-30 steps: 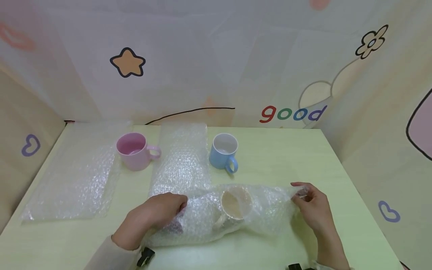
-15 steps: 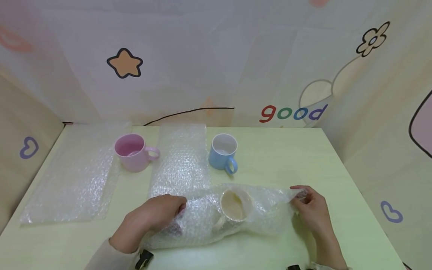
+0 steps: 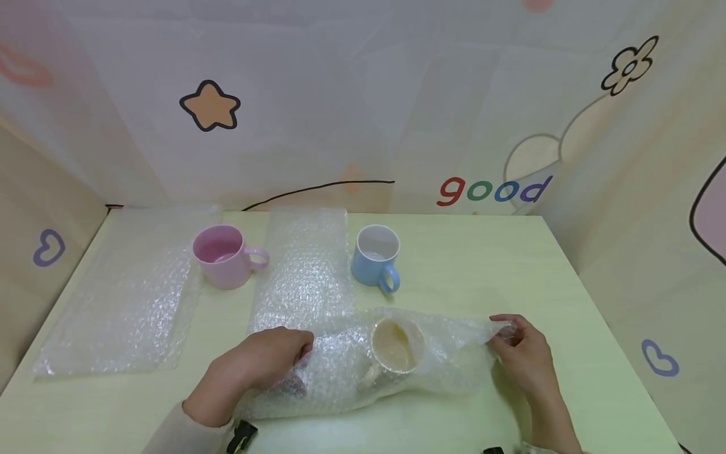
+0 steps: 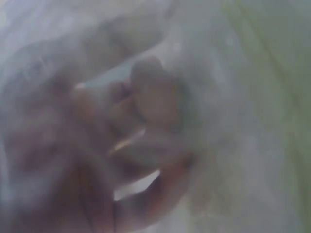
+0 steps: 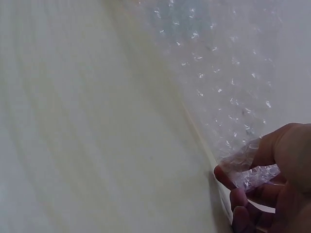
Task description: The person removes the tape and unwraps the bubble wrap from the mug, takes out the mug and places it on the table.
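Observation:
A cream mug [image 3: 392, 348] shows through a sheet of bubble wrap [image 3: 334, 375] near the front of the table, its handle toward the lower left. My left hand [image 3: 265, 357] grips the wrap's left part. Seen blurred through the plastic in the left wrist view, the fingers [image 4: 155, 102] of that hand are curled. On the other side, my right hand [image 3: 529, 354] pinches the gathered right end of the wrap between thumb and fingers. The right wrist view shows that crumpled corner of bubble wrap [image 5: 255, 177] in its grip.
Behind stand a pink mug [image 3: 224, 265] and a blue mug [image 3: 371, 261]. Another bubble wrap sheet [image 3: 306, 265] lies between them, and a larger sheet [image 3: 125, 302] covers the table's left side. A printed cloth [image 3: 317, 113] hangs along the back and sides.
The wrap over the mug has shifted slightly, and my right hand has sunk a little with its end. My left hand keeps nearly the same place; the head view has turned slightly.

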`<state>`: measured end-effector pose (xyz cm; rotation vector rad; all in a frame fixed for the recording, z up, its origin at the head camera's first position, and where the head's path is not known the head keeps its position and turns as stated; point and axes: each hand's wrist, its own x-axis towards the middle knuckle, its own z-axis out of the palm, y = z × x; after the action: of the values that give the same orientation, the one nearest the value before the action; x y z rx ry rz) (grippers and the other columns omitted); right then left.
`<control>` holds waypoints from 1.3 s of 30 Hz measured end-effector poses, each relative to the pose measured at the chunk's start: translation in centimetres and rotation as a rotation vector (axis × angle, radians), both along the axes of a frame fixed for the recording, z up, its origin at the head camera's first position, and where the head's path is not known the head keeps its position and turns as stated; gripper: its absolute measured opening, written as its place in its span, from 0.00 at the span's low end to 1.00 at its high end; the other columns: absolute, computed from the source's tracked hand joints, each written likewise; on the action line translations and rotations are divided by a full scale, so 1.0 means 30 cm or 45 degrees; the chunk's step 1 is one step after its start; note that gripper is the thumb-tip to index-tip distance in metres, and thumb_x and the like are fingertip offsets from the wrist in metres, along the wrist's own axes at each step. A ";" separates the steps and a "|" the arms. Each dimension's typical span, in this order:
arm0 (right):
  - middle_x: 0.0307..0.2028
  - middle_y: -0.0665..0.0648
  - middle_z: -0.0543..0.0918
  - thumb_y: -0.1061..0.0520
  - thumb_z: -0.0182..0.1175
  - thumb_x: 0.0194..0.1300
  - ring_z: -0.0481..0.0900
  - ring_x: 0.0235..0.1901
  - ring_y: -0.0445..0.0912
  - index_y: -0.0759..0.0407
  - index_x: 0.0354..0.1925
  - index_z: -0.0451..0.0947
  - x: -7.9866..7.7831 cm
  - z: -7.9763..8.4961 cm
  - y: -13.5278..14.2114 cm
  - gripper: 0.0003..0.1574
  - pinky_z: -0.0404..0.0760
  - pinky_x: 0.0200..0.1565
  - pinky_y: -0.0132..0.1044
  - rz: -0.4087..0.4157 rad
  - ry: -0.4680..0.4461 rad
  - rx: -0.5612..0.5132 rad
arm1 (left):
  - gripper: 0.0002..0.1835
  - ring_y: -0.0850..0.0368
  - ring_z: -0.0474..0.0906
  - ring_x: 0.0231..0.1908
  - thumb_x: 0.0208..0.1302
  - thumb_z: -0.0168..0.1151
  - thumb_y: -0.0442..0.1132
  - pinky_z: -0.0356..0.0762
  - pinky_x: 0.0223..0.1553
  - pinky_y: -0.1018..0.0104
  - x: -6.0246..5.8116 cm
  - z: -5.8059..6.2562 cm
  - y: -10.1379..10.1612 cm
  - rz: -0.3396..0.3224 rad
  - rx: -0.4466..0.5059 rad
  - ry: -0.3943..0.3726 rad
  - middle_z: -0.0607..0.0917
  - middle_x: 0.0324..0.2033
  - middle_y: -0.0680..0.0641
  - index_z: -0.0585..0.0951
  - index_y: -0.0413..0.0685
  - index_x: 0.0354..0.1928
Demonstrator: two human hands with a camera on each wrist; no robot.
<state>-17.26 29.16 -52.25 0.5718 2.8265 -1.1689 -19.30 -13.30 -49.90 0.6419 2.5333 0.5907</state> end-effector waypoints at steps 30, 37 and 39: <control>0.41 0.60 0.82 0.60 0.64 0.65 0.74 0.33 0.46 0.54 0.66 0.73 0.001 -0.025 0.002 0.31 0.71 0.31 0.34 -0.011 -0.020 0.092 | 0.15 0.59 0.66 0.28 0.72 0.58 0.30 0.65 0.34 0.61 0.004 -0.011 0.001 0.014 0.009 -0.018 0.66 0.21 0.55 0.71 0.55 0.27; 0.45 0.62 0.80 0.60 0.65 0.65 0.74 0.31 0.43 0.54 0.68 0.72 -0.004 -0.022 0.006 0.34 0.71 0.29 0.33 0.031 -0.019 0.095 | 0.16 0.60 0.66 0.28 0.72 0.57 0.31 0.65 0.34 0.61 0.000 -0.005 -0.002 0.013 -0.001 -0.007 0.66 0.20 0.56 0.71 0.55 0.26; 0.45 0.62 0.78 0.60 0.67 0.64 0.73 0.32 0.43 0.55 0.69 0.70 -0.006 -0.022 0.004 0.36 0.71 0.30 0.33 0.027 -0.018 0.095 | 0.15 0.60 0.66 0.28 0.72 0.57 0.30 0.65 0.34 0.61 0.001 -0.005 -0.003 0.015 -0.003 -0.011 0.66 0.20 0.56 0.71 0.55 0.27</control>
<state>-17.43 29.29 -52.92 0.5498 2.8671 -1.0561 -19.27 -13.40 -50.05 0.6224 2.5312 0.5932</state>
